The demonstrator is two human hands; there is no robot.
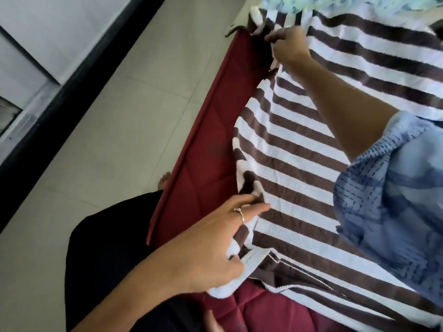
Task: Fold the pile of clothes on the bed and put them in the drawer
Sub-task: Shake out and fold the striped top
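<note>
Both hands grip one brown-and-white striped terry towel (pixel 299 164). Left hand (pixel 206 245), wearing a thin ring (pixel 239 213), has its fingers and thumb curled round a bunched near corner of the towel at the lower centre. Right hand (pixel 288 45), at the far end, pinches the towel's far left edge with closed fingers; its forearm runs down to a pale blue patterned sleeve (pixel 393 188) at the right.

Surface and room, left to right: a white wall panel (pixel 36 32) occupies the far left, bordered by a black strip (pixel 79 77). Next comes a pale tiled floor (pixel 115 130), with a bare foot (pixel 164 179) at the bed edge and a black garment (pixel 107 259) worn by the person in the near foreground. A dark red quilted bed cover (pixel 215 130) follows, with its edge running diagonally from near left to far right.

Towel position: it lies spread on the red cover, just beside the bed's left edge. Its long axis runs near to far, roughly parallel to that edge. Stripes cross this axis. A light green-and-blue patterned fabric (pixel 323 3) lies at the far end, touching the towel.
</note>
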